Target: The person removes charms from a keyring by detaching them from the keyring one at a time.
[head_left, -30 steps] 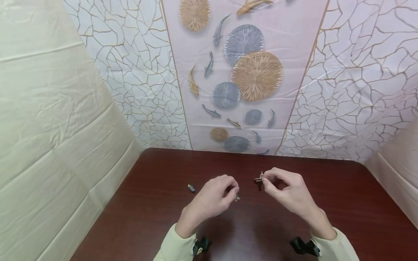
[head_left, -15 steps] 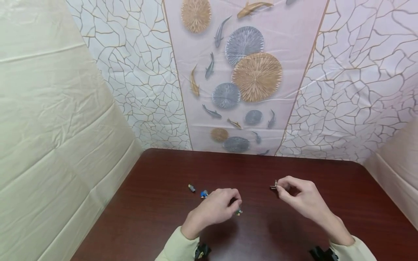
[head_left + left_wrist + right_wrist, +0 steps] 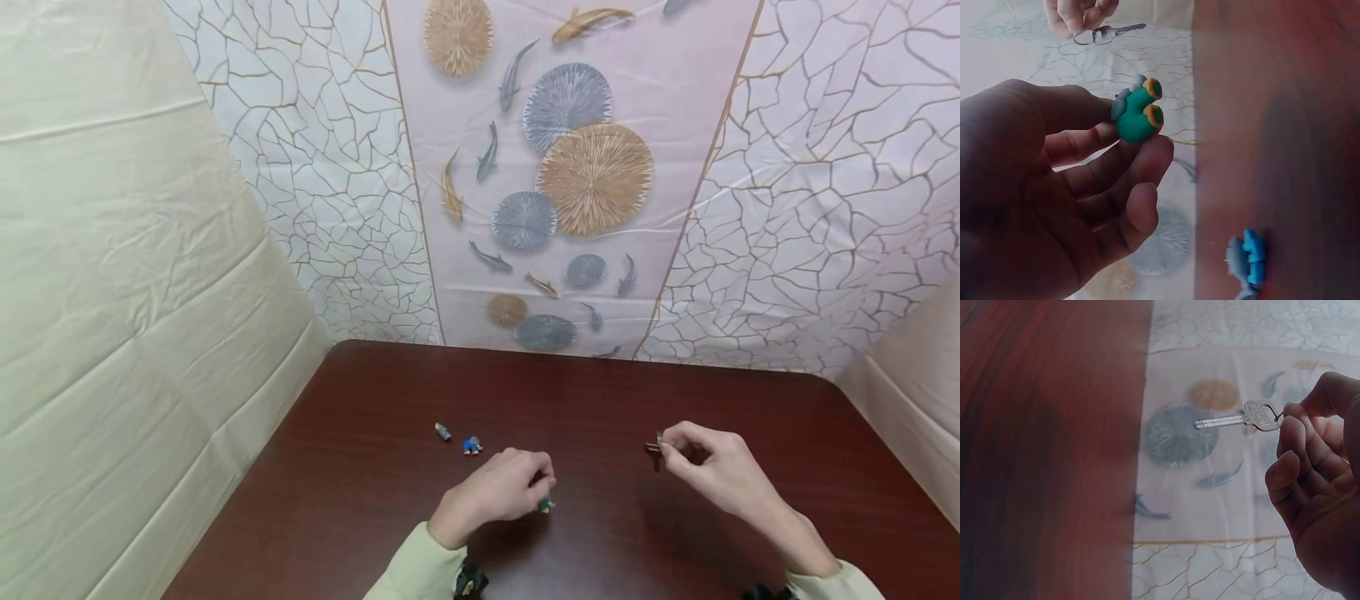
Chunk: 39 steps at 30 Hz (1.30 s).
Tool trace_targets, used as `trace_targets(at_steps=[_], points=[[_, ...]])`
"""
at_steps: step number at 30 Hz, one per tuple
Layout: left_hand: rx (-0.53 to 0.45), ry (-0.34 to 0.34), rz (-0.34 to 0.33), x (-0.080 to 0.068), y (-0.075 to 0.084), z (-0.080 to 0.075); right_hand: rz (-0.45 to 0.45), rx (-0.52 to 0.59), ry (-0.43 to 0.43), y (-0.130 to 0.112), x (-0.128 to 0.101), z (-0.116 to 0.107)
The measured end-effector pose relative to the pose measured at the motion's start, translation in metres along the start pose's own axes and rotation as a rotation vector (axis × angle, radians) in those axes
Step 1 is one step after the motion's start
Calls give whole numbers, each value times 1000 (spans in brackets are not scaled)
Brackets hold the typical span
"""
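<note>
Left grip: left hand (image 3: 501,492) curled, thumb and fingers (image 3: 1147,153) pinched tight on a green figure (image 3: 1137,114); same figure showing at the fingertips in the head view (image 3: 545,504).
Green figure: small, teal-green body, two orange-rimmed round ends, a grey part at the back; held just above the table (image 3: 600,392), near its front middle.
Right grip: right hand (image 3: 712,471) curled, thumb and forefinger clamped on the ring end of a key (image 3: 1238,418).
Key: silver, flat head with stamped lettering too small to read, blade level and pointing away from the palm; seen again from the left wrist (image 3: 1110,32) with a round metal ring at the head; in the head view (image 3: 655,446) held off the table, well to the right of the green figure.
Blue figure: small blue and grey piece (image 3: 472,446) lying on the table, just beyond and left of the left hand; also in the left wrist view (image 3: 1246,257).
Grey piece: small dark grey item (image 3: 442,431) on the table, just left of and beyond the blue figure; kind not clear.
Table: dark red-brown wood grain, glossy.
Backdrop: sheet behind the table printed with fish, round discs and cracked gold lines (image 3: 555,167); plain cream sheet (image 3: 112,292) left of the table.
Sleeves: pale green cuffs on both wrists (image 3: 412,571).
</note>
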<state>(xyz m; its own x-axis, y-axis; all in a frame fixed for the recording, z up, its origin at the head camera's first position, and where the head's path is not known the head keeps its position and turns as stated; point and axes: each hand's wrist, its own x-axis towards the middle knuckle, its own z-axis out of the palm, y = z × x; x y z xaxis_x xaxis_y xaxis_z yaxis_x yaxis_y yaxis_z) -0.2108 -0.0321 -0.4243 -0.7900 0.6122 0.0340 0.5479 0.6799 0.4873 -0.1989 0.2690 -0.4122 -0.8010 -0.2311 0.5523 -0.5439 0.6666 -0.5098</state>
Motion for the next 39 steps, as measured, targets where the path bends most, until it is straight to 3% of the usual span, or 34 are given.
trace_targets(at_steps=[9,17,31,39], points=[[22,-83,-58,5,-12,13,61,-48,-43,19,-7,2],[41,-127,-106,5,-13,19,137,-72,-96,39,-10,5],[86,-181,-148,6,-11,25,347,-4,-268,74,-6,17],[71,-196,-156,8,-10,25,390,55,-337,88,-2,24]])
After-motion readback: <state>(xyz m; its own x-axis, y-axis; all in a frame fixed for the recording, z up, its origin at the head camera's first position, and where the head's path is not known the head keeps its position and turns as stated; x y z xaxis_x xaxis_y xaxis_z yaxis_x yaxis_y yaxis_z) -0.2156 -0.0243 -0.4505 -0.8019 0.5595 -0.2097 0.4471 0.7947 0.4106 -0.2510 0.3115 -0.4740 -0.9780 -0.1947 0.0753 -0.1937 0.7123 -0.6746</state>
